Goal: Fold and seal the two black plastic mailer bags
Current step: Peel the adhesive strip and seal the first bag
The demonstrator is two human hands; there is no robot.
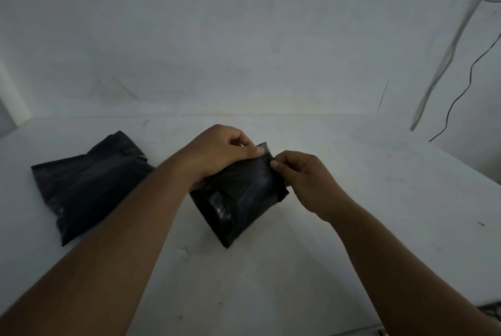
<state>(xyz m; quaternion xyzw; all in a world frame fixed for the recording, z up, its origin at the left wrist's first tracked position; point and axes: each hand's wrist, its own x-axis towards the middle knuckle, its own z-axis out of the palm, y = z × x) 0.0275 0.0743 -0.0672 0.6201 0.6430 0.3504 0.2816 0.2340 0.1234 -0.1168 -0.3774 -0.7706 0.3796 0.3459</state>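
A pale, scuffed wall (244, 24) fills the upper half of the view; below it a white worktop (352, 200) runs from the wall toward the person, dimly lit; on its left part lies the left mailer bag (89, 186), black plastic, flat on the surface, turned at an angle with its far end creased, well apart from both hands; near the middle sits the middle mailer bag (244, 200), also black, smaller in outline and bulging, its near corner pointing toward the person and its far end raised a little between the hands; the left hand (217, 151) reaches over the bag from the left, fingers curled, thumb and forefinger pinching the far top corner of the plastic; the right hand (306, 181) meets it from the right, fingers loosely curled, thumb and forefinger pinching the bag's upper right edge just beside the left thumb; in this poor light the flap seems folded over, though whether it is stuck down cannot be told; at the far right a white cable (447, 45) and a thin black wire (471, 70) hang down the wall.
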